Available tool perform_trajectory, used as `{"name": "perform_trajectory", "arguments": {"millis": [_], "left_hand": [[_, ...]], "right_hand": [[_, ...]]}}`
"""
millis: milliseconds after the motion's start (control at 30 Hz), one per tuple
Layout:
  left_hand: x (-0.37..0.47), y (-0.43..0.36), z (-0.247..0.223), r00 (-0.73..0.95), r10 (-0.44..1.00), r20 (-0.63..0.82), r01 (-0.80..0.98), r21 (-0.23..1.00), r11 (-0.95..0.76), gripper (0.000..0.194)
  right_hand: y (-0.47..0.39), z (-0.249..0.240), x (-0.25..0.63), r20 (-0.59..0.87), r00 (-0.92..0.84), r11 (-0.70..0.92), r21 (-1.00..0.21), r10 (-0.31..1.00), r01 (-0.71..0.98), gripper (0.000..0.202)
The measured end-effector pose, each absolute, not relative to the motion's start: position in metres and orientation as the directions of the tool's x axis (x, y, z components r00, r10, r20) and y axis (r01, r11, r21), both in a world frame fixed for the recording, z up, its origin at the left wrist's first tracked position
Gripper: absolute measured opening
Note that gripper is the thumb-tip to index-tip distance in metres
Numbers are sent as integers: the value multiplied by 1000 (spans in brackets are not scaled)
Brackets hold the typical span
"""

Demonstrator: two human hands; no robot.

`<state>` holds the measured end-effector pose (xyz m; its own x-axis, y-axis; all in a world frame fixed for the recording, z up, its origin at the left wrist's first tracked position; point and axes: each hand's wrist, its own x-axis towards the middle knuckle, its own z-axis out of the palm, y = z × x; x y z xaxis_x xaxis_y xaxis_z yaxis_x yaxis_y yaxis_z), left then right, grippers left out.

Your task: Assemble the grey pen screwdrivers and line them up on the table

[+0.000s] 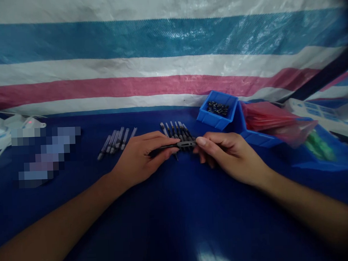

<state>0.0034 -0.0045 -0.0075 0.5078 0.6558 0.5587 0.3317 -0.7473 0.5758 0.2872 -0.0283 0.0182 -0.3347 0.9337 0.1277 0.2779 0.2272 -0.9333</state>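
a striped plastic sheet point(171, 43) in white, blue and pink hangs behind the blue worktop point(165, 222), which catches light.

Here we have a slim, dark pen-like piece point(186, 144), lying nearly level above the blue counter point(165, 207), its grey middle section with a dark elongated slot showing between the left hand point(143, 154) and the right hand point(232, 155), each pinching it.
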Motion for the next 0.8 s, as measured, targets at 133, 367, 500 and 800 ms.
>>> {"name": "perform_trajectory", "arguments": {"millis": [133,367,500,800], "left_hand": [[4,-3,-8,513,648,563,334,565,-754,23],[4,0,-7,302,849,433,381,762,-524,25],[3,1,-4,346,808,477,355,731,-583,14],[5,-3,-4,472,658,587,312,587,-747,15]], "right_hand": [[-25,17,287,158,-336,218,-964,929,149,30],[-25,11,284,195,-299,233,-968,934,98,19],[-25,11,284,226,-300,260,-962,927,79,14],[-30,15,282,77,-359,176,-952,930,251,46]]}}
